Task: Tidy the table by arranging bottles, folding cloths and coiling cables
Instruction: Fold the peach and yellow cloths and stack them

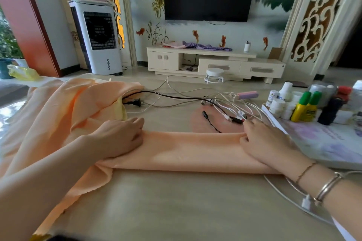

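Both hands, left (pixel 119 137) and right (pixel 268 141), press flat on a half-folded peach cloth (pixel 188 150); cables (pixel 195 100) lie uncoiled, bottles (pixel 305 105) crowd the surface's right edge.

Your left hand (pixel 119 137) and right hand (pixel 268 141) press flat on a folded band of peach cloth (pixel 188 150) lying across the bench (pixel 176 201), fingers bent at the far edge. The rest of the cloth is bunched up at your left. Behind it a tangle of black and white cables (pixel 215 103), and a cluster of bottles (pixel 301 103) at the right. A white cable (pixel 282 188) runs under your right wrist.
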A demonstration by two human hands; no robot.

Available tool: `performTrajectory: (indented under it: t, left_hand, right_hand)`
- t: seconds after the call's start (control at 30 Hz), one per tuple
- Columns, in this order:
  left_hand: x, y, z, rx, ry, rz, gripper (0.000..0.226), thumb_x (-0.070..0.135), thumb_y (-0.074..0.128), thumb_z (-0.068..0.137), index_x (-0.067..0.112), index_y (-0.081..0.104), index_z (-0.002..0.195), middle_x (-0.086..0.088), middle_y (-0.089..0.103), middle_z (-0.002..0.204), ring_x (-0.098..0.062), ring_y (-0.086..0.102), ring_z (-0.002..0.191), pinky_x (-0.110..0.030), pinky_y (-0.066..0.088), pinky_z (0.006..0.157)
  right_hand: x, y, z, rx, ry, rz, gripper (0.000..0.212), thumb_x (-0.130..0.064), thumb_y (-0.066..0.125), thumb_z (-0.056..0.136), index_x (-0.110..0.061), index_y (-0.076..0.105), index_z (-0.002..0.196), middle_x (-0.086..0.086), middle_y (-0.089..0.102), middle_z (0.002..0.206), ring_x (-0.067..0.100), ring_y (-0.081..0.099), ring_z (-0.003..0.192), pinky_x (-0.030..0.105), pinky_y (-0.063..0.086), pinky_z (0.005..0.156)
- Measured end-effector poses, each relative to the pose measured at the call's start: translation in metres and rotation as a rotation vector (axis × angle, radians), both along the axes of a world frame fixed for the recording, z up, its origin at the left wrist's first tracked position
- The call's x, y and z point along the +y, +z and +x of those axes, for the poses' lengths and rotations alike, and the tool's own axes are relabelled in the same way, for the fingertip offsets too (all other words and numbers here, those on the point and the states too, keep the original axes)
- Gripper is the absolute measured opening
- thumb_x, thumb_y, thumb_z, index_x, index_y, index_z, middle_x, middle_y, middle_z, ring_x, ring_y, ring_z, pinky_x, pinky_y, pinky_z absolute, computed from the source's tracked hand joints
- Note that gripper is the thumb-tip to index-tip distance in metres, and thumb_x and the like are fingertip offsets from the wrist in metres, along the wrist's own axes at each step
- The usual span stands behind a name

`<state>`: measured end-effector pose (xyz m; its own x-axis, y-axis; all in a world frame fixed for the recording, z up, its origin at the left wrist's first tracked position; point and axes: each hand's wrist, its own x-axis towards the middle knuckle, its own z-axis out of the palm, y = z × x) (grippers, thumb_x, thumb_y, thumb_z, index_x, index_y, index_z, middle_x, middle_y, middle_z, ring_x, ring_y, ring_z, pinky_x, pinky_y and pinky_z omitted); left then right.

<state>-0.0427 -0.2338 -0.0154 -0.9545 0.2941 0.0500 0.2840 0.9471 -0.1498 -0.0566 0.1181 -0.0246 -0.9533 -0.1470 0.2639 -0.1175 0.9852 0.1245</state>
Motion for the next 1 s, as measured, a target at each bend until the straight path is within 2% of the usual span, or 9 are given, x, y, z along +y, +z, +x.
performTrajectory:
  t: [0.1,0.17,0.37,0.47,0.6,0.73,0.87,0.93,1.0]
  left_hand:
    - [0.000,-0.013,0.004,0.267,-0.074,0.069,0.031,0.040,0.034,0.087,0.027,0.042,0.115,0.008,0.047,0.116,-0.019,0.048,0.108,-0.032,0.043,0.091]
    - [0.010,-0.012,0.007,0.331,-0.204,0.127,0.034,0.018,0.052,0.082,0.027,0.049,0.115,0.008,0.047,0.119,-0.016,0.043,0.112,-0.031,0.041,0.095]
    - [0.103,-0.014,0.013,0.002,-0.437,0.641,0.029,-0.002,0.050,0.082,0.018,0.067,0.096,0.006,0.053,0.098,-0.008,0.047,0.089,-0.028,0.043,0.084]
    - [0.144,-0.023,0.015,-0.085,-0.358,0.623,0.027,0.020,0.055,0.090,0.020,0.061,0.116,0.000,0.050,0.116,-0.017,0.045,0.102,-0.032,0.039,0.093]
    - [0.159,-0.023,0.020,-0.105,-0.163,0.430,0.059,0.062,0.050,0.086,0.037,0.039,0.138,0.008,0.035,0.131,-0.020,0.033,0.123,-0.037,0.030,0.107]
    - [0.168,-0.024,0.030,-0.095,-0.111,0.325,0.081,0.083,0.040,0.073,0.040,0.029,0.141,0.009,0.027,0.134,-0.023,0.027,0.124,-0.039,0.022,0.107]
    - [0.173,-0.026,0.033,-0.081,-0.076,0.298,0.088,0.090,0.034,0.066,0.042,0.027,0.140,0.010,0.025,0.135,-0.025,0.026,0.124,-0.040,0.020,0.109]
    - [0.174,-0.027,0.036,-0.081,-0.070,0.291,0.088,0.090,0.033,0.067,0.042,0.027,0.140,0.010,0.024,0.136,-0.026,0.025,0.126,-0.039,0.018,0.110]
    - [0.175,-0.027,0.037,-0.069,-0.065,0.284,0.088,0.090,0.032,0.067,0.042,0.027,0.140,0.010,0.024,0.136,-0.026,0.025,0.126,-0.039,0.018,0.111]
  right_hand:
    - [0.001,-0.001,0.000,-0.015,-0.015,0.024,0.008,-0.027,0.038,0.089,-0.020,0.036,0.091,0.007,0.053,0.118,0.026,0.046,0.115,0.037,0.039,0.083]
    - [0.002,0.001,0.001,-0.019,-0.016,0.022,0.008,-0.027,0.038,0.089,-0.019,0.036,0.091,0.007,0.053,0.118,0.026,0.046,0.115,0.037,0.038,0.084]
    - [0.004,0.005,0.001,-0.075,-0.009,-0.070,0.010,-0.027,0.041,0.088,-0.020,0.040,0.095,0.005,0.054,0.117,0.027,0.046,0.113,0.038,0.036,0.083]
    - [0.010,0.008,0.006,-0.014,-0.025,-0.023,0.029,-0.034,0.049,0.089,-0.016,0.043,0.111,0.006,0.051,0.118,0.027,0.047,0.113,0.037,0.040,0.084]
    - [0.033,0.016,0.026,0.149,-0.106,0.063,0.042,-0.034,0.067,0.080,-0.013,0.047,0.110,0.009,0.052,0.110,0.029,0.054,0.103,0.036,0.045,0.079]
    - [0.063,0.017,0.055,0.000,-0.164,-0.027,0.027,-0.048,0.052,0.089,-0.021,0.045,0.087,-0.002,0.055,0.097,0.020,0.055,0.100,0.032,0.041,0.072]
    - [0.067,0.023,0.074,-0.130,-0.194,-0.033,0.044,-0.056,0.040,0.093,-0.021,0.042,0.067,-0.004,0.050,0.075,0.020,0.056,0.085,0.032,0.043,0.066]
    - [0.062,0.027,0.080,-0.173,-0.214,0.021,0.047,-0.059,0.033,0.095,-0.022,0.042,0.068,-0.005,0.050,0.075,0.021,0.055,0.087,0.030,0.037,0.062]
    - [0.058,0.031,0.085,-0.193,-0.223,0.069,0.047,-0.060,0.029,0.096,-0.022,0.057,0.091,-0.001,0.063,0.097,0.021,0.059,0.100,0.031,0.039,0.069]
